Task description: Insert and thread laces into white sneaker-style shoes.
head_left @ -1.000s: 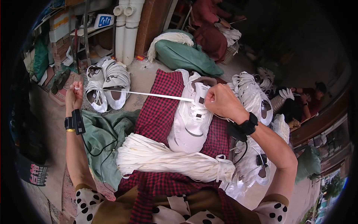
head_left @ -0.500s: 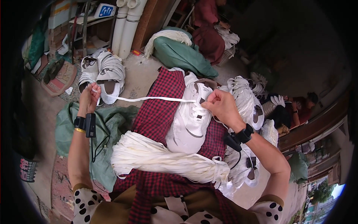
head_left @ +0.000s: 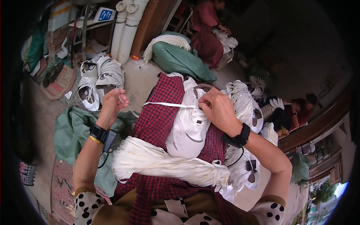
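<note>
A white sneaker point(head_left: 187, 129) rests across my lap on red-and-black checked cloth point(head_left: 159, 101), its toe toward me. From its eyelets a flat white shoelace point(head_left: 168, 104) runs left over the cloth and sags beyond its edge. My left hand point(head_left: 112, 105) is raised left of the cloth, fingers curled, with a bit of white lace showing at the fingertips. Over the upper eyelets, my right hand point(head_left: 218, 108) pinches thumb and forefinger together at the lace; the exact grip is partly hidden. A thick bundle of white laces point(head_left: 161, 161) lies across my lap, nearer than the sneaker.
Stacked white shoes point(head_left: 108, 75) stand on the floor at left, and more laced shoes point(head_left: 245, 101) are piled at right. A green sack point(head_left: 180, 58) lies ahead, with another green sheet point(head_left: 80, 129) by my left arm. Two other people sit working farther back.
My left hand has come right and slightly down, so the once taut lace now hangs slack. My right hand has shifted slightly, staying at the eyelets.
</note>
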Motion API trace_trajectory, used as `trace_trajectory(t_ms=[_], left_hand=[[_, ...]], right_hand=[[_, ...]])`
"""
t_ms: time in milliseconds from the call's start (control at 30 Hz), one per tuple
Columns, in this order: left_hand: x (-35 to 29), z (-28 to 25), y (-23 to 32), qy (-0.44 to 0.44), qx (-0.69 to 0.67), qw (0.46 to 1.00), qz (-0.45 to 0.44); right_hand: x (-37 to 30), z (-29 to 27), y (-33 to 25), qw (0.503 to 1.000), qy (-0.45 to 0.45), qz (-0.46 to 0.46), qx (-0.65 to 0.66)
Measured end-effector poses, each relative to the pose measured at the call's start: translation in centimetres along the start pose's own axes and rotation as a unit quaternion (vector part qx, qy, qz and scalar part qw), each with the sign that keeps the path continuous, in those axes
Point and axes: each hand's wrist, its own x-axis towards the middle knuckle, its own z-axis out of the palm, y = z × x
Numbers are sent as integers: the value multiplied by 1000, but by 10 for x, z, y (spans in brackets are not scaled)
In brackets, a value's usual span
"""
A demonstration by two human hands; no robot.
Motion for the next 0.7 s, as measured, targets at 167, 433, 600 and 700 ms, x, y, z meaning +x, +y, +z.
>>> trace_trajectory(t_ms=[167, 433, 600, 700], left_hand=[[-11, 15, 4, -20, 30, 999, 13], [-29, 35, 12, -62, 58, 996, 39], [-32, 44, 10, -92, 69, 992, 47], [-33, 52, 9, -114, 73, 989, 54]], right_hand=[[8, 8, -4, 990, -53, -4, -133], [14, -1, 9, 998, -15, -17, 58], [13, -9, -6, 990, -100, 22, 101], [12, -5, -1, 993, -80, 1, 87]])
